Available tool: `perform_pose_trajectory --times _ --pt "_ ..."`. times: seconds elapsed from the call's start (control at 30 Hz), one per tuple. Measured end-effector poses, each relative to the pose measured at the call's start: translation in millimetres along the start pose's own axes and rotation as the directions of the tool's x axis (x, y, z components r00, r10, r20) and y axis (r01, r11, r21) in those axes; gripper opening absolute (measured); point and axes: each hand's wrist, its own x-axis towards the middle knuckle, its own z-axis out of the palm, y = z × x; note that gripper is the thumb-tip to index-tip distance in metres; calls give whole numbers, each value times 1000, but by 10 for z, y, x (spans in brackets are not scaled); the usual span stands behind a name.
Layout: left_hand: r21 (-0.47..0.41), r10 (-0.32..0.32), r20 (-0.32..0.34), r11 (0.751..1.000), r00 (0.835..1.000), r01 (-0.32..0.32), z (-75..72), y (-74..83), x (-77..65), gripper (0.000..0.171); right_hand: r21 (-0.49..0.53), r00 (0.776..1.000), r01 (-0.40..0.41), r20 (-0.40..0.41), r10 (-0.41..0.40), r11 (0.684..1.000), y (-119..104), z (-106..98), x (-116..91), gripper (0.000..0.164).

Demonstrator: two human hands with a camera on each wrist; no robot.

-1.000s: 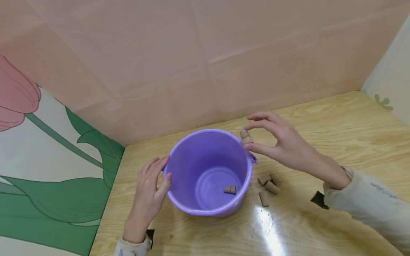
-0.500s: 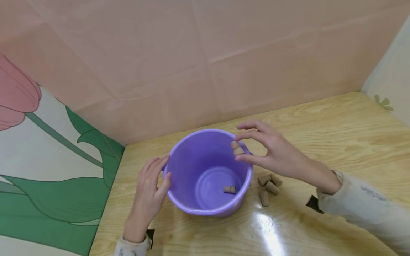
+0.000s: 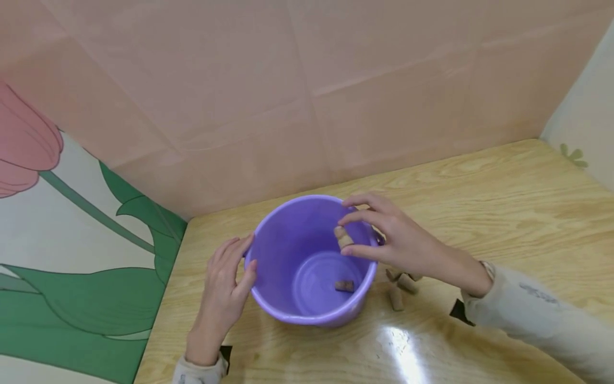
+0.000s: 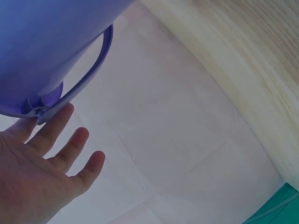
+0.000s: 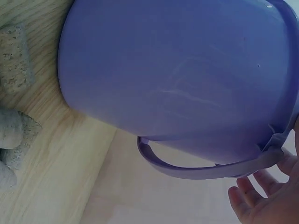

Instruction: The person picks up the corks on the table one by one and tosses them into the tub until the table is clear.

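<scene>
Right hand [image 3: 390,229] swings left, putting the cork [image 3: 343,237] pinched in its fingers over the purple bucket [image 3: 307,319], another cork [image 3: 344,286] already inside, left hand's [image 3: 223,282] fingers spread at the bucket's left.

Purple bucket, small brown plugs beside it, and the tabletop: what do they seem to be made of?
Bucket: probably plastic, smooth and slightly glossy, judging by the soft highlights and moulded-looking rim.
Plugs: apparently cork, matte, with a speckled, pitted surface.
Tabletop: wood-grained and shiny, with a bright reflection; solid wood or printed laminate, I can't tell.
</scene>
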Motion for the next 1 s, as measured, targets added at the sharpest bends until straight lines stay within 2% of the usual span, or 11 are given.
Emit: perform_pose_trajectory --times 0.4,0.8,1.0 --pt "2 -25 24 1000 999 25 -3 13 -1 46 52 1000 -14 13 13 999 28 14 -26 39" --pt "-7 -19 13 1000 1000 19 0 14 -2 46 -6 997 -25 -68 25 1000 64 -39 -127 39" --pt "-7 -28 19 1000 999 28 0 8 -11 46 -26 996 -70 -60 68 997 147 -116 -218 41"
